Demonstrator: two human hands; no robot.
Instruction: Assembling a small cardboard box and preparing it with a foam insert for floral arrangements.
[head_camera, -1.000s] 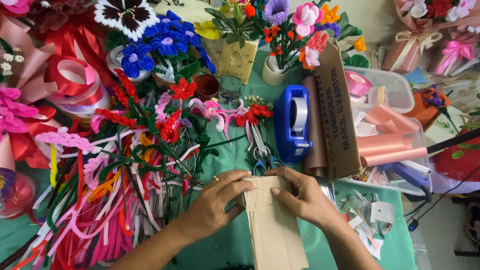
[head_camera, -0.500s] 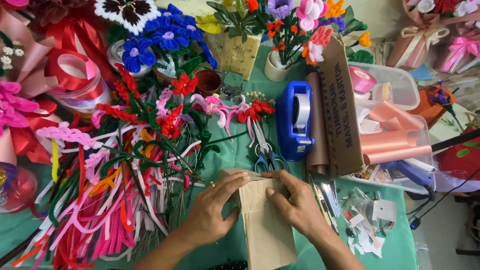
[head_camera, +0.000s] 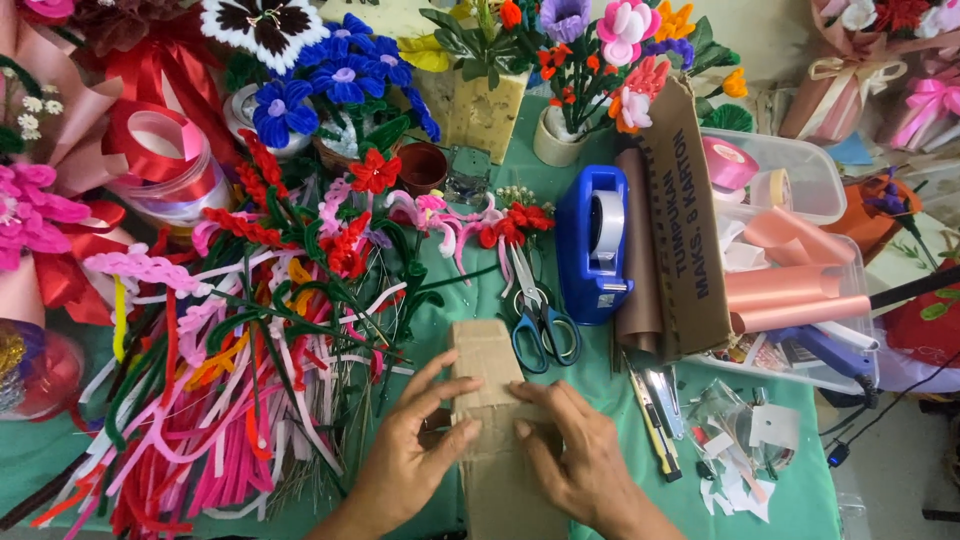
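A long strip of brown cardboard (head_camera: 487, 365) lies lengthwise on the green cloth (head_camera: 440, 300) in front of me. My left hand (head_camera: 408, 455) presses on its left side, fingers spread over the fold. Across from it my right hand (head_camera: 570, 450) rests on the right side, fingertips meeting the left ones near the strip's middle. Both hands lie flat on the cardboard rather than closed around it.
Blue-handled scissors (head_camera: 540, 320) and a blue tape dispenser (head_camera: 594, 245) sit just beyond the strip. Left is a heap of pipe cleaners (head_camera: 210, 400) and handmade flowers. A cardboard sheet (head_camera: 685, 220) and a clear box of pink paper rolls (head_camera: 790, 290) stand to the right.
The cardboard strip and both hands sit lower and nearer to me in the view than before. The fingers have closed in over the strip's middle.
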